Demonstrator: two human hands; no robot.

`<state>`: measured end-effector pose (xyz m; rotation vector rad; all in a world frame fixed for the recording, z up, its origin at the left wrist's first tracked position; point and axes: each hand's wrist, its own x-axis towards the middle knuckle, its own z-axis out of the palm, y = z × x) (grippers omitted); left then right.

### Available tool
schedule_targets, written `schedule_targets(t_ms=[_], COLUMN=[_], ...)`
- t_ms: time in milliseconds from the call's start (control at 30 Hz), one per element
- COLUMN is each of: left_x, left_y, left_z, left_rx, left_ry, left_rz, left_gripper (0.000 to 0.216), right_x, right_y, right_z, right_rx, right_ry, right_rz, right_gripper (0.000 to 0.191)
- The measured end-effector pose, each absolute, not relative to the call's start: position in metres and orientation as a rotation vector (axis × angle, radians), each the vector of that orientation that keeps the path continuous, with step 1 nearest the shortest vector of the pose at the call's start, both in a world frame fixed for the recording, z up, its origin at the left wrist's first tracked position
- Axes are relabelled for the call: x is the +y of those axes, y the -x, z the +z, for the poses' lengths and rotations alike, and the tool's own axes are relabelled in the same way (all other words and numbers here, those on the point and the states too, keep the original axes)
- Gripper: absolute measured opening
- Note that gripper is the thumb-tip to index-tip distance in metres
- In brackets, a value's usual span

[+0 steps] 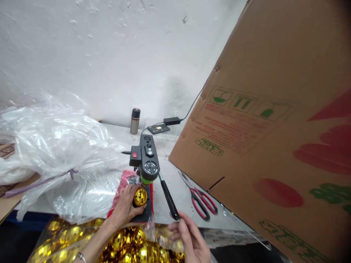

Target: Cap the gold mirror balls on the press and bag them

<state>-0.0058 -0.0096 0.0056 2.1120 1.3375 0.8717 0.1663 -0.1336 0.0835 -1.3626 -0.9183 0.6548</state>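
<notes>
My left hand (pixel 126 204) is closed around a gold mirror ball (pixel 140 197), holding it on the black base of a small bench drill press (pixel 149 160). The ball sits right below the green-ringed drill head; the drill tip is hard to make out. At the end of the press's black lever handle (pixel 169 199) is my right hand (pixel 190 237), its fingers loosely curled and apart. The fingertips are at the handle's tip without wrapping it; whether they touch is unclear. Below both hands lies a clear plastic bag of gold mirror balls (pixel 131 246).
Red-handled scissors (pixel 203 204) lie right of the lever. A big cardboard box (pixel 260 128) leans in from the right. Clear plastic bags (pixel 63 146) pile up at left. Behind the press are a bottle (pixel 135 121), a phone (pixel 159 129) and a black power adapter (pixel 172 121) with its cable.
</notes>
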Motion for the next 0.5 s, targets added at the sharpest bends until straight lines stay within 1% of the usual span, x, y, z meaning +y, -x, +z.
schedule_targets(t_ms=[67, 133, 200, 267, 333, 400, 500], left_x=[-0.01, -0.009, -0.009, -0.01, -0.011, -0.012, -0.013], left_y=[0.005, 0.005, 0.005, 0.005, 0.004, 0.003, 0.002], left_z=[0.001, -0.001, -0.001, 0.001, 0.004, 0.007, 0.008], left_rx=[1.319, 1.297, 1.278, 1.272, 1.28, 1.295, 1.312], left_ry=[-2.094, -2.072, -2.051, -2.036, -2.019, -2.001, -1.982], left_rz=[0.879, 0.856, 0.835, 0.823, 0.805, 0.781, 0.762], left_gripper=[0.048, 0.05, 0.052, 0.051, 0.047, 0.042, 0.041], right_x=[-0.12, -0.107, -0.094, -0.084, -0.077, -0.071, -0.065], right_y=[-0.169, -0.169, -0.168, -0.167, -0.165, -0.161, -0.15], right_z=[0.098, 0.109, 0.117, 0.124, 0.129, 0.131, 0.125], right_rx=[-1.135, -1.336, -1.498, -1.622, -1.668, -1.654, -1.62], right_ry=[1.303, 1.186, 1.064, 0.958, 0.882, 0.839, 0.82], right_rz=[0.387, 0.178, 0.1, 0.089, 0.07, 0.035, -0.052], right_gripper=[0.033, 0.044, 0.051, 0.044, 0.031, 0.022, 0.024])
